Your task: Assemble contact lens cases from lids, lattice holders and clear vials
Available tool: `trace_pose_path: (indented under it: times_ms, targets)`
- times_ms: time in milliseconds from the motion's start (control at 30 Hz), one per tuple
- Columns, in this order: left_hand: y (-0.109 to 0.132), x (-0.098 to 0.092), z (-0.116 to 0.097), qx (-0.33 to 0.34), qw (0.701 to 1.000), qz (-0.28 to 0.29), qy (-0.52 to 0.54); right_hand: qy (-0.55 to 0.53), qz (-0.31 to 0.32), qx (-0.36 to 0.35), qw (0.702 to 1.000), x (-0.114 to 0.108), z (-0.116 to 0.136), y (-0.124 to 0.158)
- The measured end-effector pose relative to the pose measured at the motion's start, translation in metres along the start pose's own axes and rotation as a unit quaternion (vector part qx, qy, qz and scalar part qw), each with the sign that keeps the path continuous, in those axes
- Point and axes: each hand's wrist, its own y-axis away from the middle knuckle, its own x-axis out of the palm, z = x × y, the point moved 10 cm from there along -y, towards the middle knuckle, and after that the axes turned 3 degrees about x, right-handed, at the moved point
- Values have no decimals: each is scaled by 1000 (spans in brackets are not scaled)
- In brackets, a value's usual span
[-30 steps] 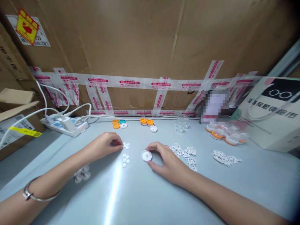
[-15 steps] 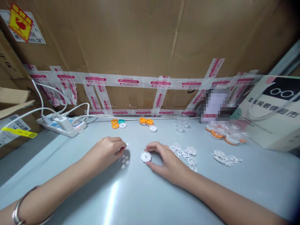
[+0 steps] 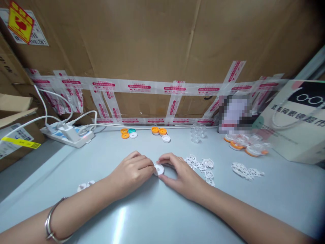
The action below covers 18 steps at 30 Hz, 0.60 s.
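Observation:
My right hand [image 3: 177,171] rests on the table, its thumb and forefinger gripping the edge of a white round plastic part [image 3: 159,169]. The part lies flat with a shallow, ring-shaped rim. From the left, my left hand [image 3: 138,169] reaches it with fingers pinched together at its left edge. A small white disc sits in that pinch, mostly hidden by the fingertips. Beside my right hand, white openwork wheel-like pieces [image 3: 194,162] lie in a cluster. Two white round pieces with grey centres [image 3: 85,186] show beyond my left forearm.
Along the back are orange, green and white rings [image 3: 125,135], orange and white caps [image 3: 162,131] and clear plastic pieces [image 3: 198,133]. Orange-white parts with clear covers [image 3: 245,145] lie by a paper bag [image 3: 291,135]. More openwork pieces [image 3: 245,171] lie right; a power strip [image 3: 81,139] stands left.
My left hand has moved right from the loose small white discs to the round part, and its arm now covers those discs. My right hand keeps its hold.

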Motion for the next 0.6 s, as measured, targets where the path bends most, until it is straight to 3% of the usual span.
trace_pose_path:
  times_ms: [433,600]
  targets:
    - [1,2,0,-5,1000,11,4,-10,2,-7,1000,1,-1,1]
    - [3,-13,13,-34,999,-2,8,-7,1,-6,1000,0,0,1]
